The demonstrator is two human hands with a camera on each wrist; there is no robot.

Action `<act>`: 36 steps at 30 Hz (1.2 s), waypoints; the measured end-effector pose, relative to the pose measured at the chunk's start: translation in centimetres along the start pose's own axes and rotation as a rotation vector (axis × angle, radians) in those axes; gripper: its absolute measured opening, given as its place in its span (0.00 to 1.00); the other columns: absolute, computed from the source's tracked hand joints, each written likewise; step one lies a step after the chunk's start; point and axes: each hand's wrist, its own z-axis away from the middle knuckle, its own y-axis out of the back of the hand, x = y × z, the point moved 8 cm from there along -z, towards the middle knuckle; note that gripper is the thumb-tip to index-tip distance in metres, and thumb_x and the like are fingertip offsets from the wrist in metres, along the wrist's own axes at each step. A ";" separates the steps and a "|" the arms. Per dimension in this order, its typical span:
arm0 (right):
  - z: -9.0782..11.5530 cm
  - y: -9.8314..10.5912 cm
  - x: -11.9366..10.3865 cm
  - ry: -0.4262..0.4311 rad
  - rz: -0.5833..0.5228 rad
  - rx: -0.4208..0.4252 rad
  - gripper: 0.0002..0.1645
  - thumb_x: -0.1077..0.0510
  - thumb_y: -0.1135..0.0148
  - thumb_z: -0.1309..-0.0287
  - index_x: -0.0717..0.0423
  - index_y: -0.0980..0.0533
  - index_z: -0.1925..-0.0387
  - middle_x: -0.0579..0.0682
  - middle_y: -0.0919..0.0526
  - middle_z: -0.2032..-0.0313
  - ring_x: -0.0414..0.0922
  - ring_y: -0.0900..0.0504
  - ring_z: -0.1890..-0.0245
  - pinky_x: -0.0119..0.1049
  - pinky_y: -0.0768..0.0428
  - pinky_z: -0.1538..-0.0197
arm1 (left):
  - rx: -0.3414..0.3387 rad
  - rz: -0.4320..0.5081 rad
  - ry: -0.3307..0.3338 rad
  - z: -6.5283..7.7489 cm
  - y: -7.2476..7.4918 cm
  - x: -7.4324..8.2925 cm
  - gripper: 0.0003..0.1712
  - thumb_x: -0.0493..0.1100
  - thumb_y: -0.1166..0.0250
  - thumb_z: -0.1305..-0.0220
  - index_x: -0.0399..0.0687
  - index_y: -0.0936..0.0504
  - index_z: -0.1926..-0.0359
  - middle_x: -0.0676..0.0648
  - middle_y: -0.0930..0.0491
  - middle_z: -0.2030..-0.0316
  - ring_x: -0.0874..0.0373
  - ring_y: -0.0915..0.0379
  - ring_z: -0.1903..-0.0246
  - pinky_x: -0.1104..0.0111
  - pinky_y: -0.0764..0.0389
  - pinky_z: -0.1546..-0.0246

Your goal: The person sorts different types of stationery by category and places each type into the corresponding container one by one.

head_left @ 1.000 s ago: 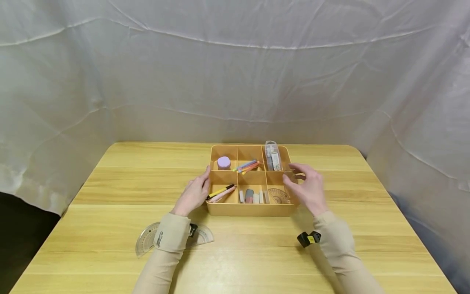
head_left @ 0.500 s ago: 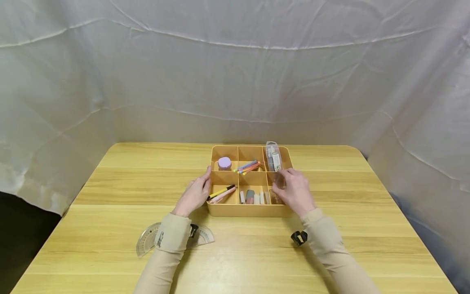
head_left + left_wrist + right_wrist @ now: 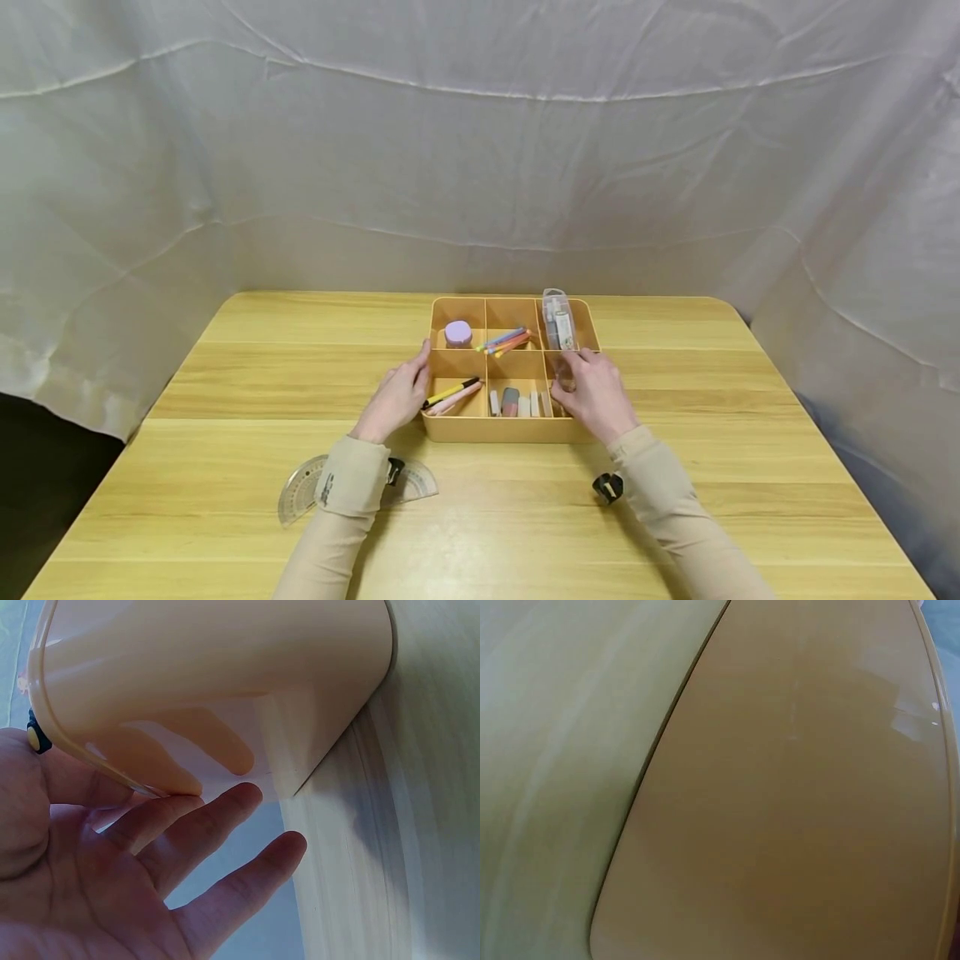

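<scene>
An orange-tan six-compartment organizer box (image 3: 510, 429) stands on the table. My left hand (image 3: 393, 396) rests on its left side, fingertips lightly against the outer wall (image 3: 247, 675) in the left wrist view. My right hand (image 3: 597, 396) reaches into the front right compartment, thumb and fingers curled around a clear piece that looks like a protractor, mostly hidden by the hand. The right wrist view shows only the box's outer wall (image 3: 795, 787). Behind that hand, a clear case (image 3: 558, 321) leans in the back right compartment.
A purple round container (image 3: 458, 334), colored pens (image 3: 506, 341), yellow-and-black and pink pens (image 3: 452, 393), and erasers (image 3: 510, 402) with small white pieces fill other compartments. Clear protractor parts (image 3: 300, 492) lie on the wooden table under my left forearm. Pale fabric hangs around the table.
My right hand has moved left and into the front right compartment, covering the protractor seen lying there earlier. My left hand has stayed at the box's left side.
</scene>
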 end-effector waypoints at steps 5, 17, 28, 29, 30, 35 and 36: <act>0.0 0.0 -0.1 0.006 0.005 -0.004 0.19 0.63 0.28 0.54 0.65 0.19 0.57 0.61 0.14 0.65 0.54 0.19 0.70 0.49 0.17 0.64 | -0.004 0.003 0.001 0.0 0.0 0.0 0.31 0.37 0.54 0.22 0.37 0.47 0.23 0.45 0.34 0.77 0.59 0.42 0.82 0.67 0.33 0.77; 1.1 1.9 1.5 -0.010 -0.175 0.236 0.16 0.68 0.30 0.49 0.71 0.18 0.57 0.67 0.14 0.60 0.62 0.16 0.58 0.55 0.17 0.50 | -0.002 -0.005 0.011 0.0 0.0 0.0 0.31 0.38 0.55 0.22 0.38 0.47 0.23 0.37 0.25 0.71 0.59 0.41 0.83 0.66 0.32 0.77; 2.6 -1.7 8.3 -0.519 -0.779 0.007 0.31 0.59 0.46 0.27 0.62 0.37 0.27 0.65 0.35 0.27 0.59 0.34 0.28 0.55 0.31 0.28 | -0.006 -0.003 0.016 0.1 0.0 -0.2 0.31 0.38 0.55 0.22 0.38 0.48 0.22 0.43 0.31 0.77 0.60 0.42 0.84 0.67 0.32 0.78; 2.7 -2.0 8.4 -0.535 -0.825 -0.017 0.32 0.58 0.48 0.26 0.62 0.39 0.26 0.65 0.37 0.26 0.58 0.36 0.27 0.53 0.35 0.25 | -0.007 -0.002 0.017 0.1 0.0 -0.2 0.31 0.38 0.55 0.22 0.39 0.48 0.22 0.42 0.30 0.76 0.60 0.42 0.84 0.67 0.32 0.78; 2.8 -2.2 8.4 -0.540 -0.860 -0.030 0.31 0.58 0.50 0.25 0.62 0.41 0.25 0.65 0.38 0.26 0.58 0.38 0.25 0.52 0.38 0.24 | -0.010 0.000 0.019 0.0 -0.1 -0.2 0.31 0.39 0.55 0.22 0.39 0.48 0.22 0.40 0.28 0.75 0.60 0.42 0.84 0.67 0.31 0.78; 2.9 -2.3 8.5 -0.545 -0.923 -0.030 0.31 0.59 0.52 0.24 0.61 0.41 0.25 0.62 0.39 0.24 0.55 0.40 0.24 0.39 0.39 0.22 | -0.009 0.012 0.017 0.0 -0.1 -0.2 0.31 0.38 0.55 0.22 0.39 0.48 0.22 0.29 0.20 0.58 0.61 0.42 0.85 0.68 0.31 0.79; 2.9 -2.4 8.5 -0.547 -0.933 -0.027 0.31 0.59 0.51 0.24 0.62 0.41 0.25 0.63 0.38 0.25 0.55 0.38 0.25 0.34 0.36 0.25 | -0.009 0.012 0.017 0.0 -0.1 -0.2 0.31 0.39 0.55 0.22 0.39 0.48 0.22 0.28 0.20 0.56 0.61 0.42 0.85 0.68 0.31 0.79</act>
